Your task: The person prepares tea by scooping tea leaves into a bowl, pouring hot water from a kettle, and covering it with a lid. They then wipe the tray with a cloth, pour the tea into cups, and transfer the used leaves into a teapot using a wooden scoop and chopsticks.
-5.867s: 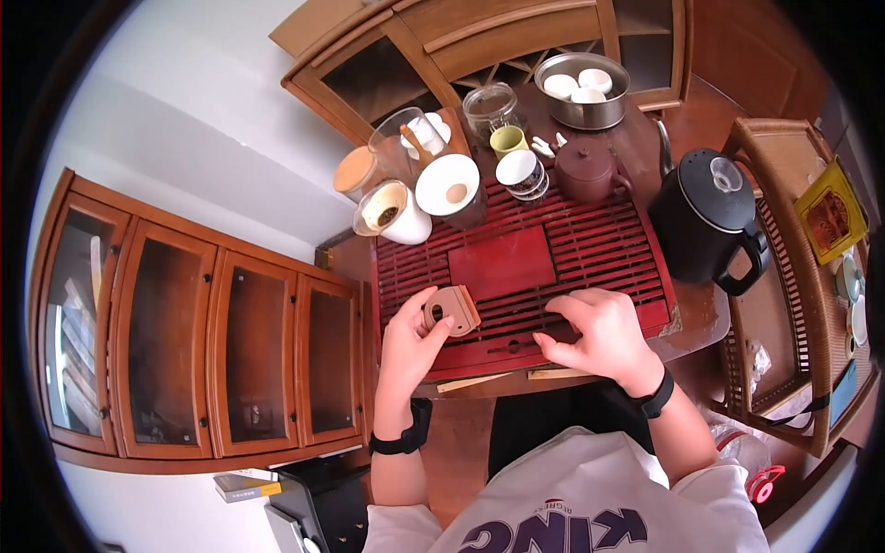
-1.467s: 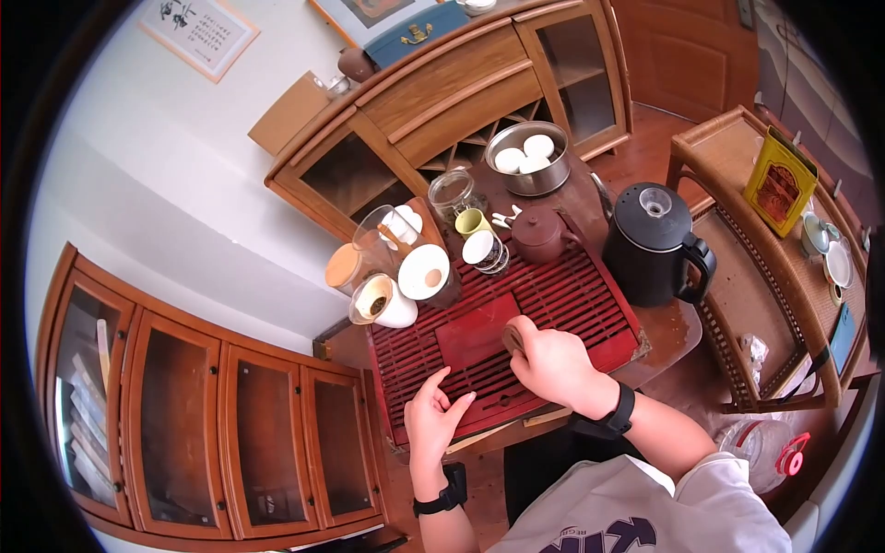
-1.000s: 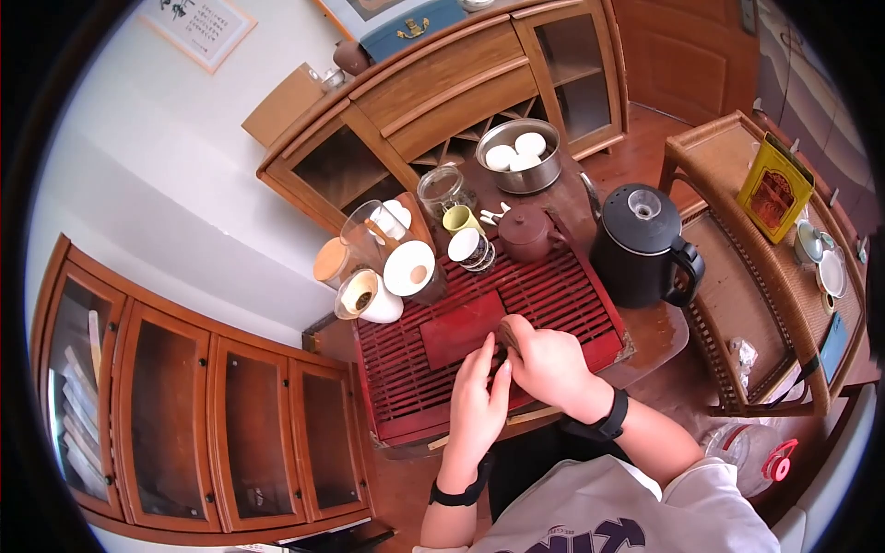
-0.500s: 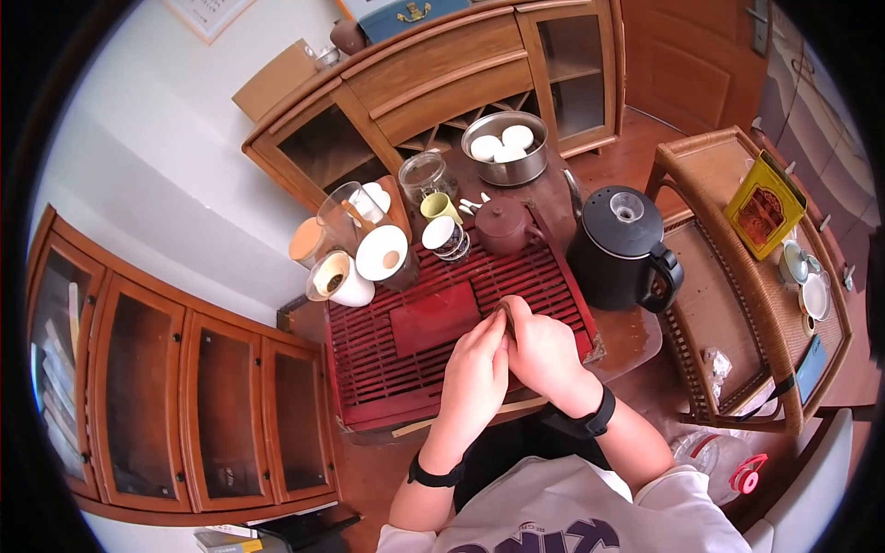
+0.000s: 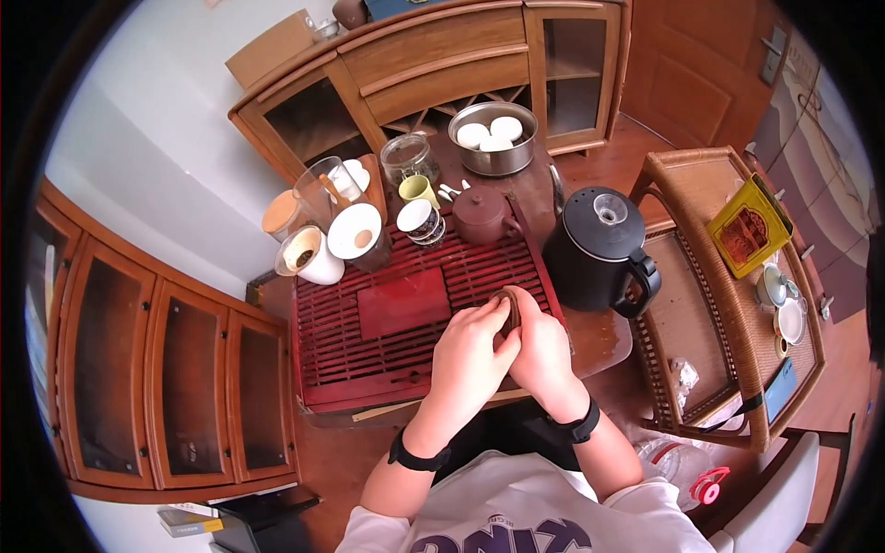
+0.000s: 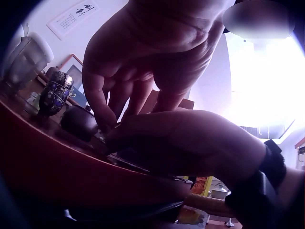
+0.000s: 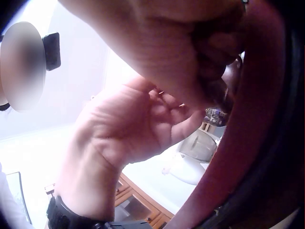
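Locating the brown object [image 5: 510,311]: it sits between both hands, above the near right part of the red slatted tea tray [image 5: 401,304] on the tabletop [image 5: 599,348]; the right hand [image 5: 546,355] has its grip pinching the object from the right; the left hand [image 5: 468,361] has its grip bent over the left side, fingertips against it, but whether it pinches cannot be told; the black electric kettle [image 5: 592,263] stands to the right, the brown teapot [image 5: 480,217] beyond the hands, the stacked cups [image 5: 421,224] left of the teapot; the fingers cover most of the object; its visible edge runs away from the person, toward the teapot; the full long axis is hidden.
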Action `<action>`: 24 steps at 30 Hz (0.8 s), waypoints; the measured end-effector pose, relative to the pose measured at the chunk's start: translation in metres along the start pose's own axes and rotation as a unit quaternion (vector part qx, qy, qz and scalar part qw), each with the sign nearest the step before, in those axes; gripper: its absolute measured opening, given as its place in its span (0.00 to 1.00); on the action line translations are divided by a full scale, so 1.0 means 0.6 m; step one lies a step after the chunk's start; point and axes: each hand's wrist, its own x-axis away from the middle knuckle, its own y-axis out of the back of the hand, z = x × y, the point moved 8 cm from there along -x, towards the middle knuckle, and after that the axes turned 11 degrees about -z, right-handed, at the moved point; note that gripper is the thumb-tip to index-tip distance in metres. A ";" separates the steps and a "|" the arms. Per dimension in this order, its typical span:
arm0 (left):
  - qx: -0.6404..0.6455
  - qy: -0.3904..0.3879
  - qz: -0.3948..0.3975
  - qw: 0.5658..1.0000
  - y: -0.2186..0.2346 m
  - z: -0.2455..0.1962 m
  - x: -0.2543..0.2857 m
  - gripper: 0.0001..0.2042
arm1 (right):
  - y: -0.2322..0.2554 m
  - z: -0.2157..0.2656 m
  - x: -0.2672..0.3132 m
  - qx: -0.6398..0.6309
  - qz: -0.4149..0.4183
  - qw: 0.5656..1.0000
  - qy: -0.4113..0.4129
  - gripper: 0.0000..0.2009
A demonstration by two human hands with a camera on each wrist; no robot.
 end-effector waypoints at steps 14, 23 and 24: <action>0.100 0.000 0.037 0.994 -0.035 -0.034 -0.022 0.20 | 0.051 -0.008 -0.016 0.085 -0.030 0.996 -0.009 0.24; 0.230 0.035 0.048 0.971 -0.055 -0.035 -0.020 0.20 | 0.070 -0.012 -0.013 0.136 -0.062 0.989 -0.003 0.25; 0.232 0.038 0.043 0.971 -0.053 -0.032 -0.019 0.20 | 0.070 -0.008 -0.013 0.146 -0.067 0.987 0.010 0.25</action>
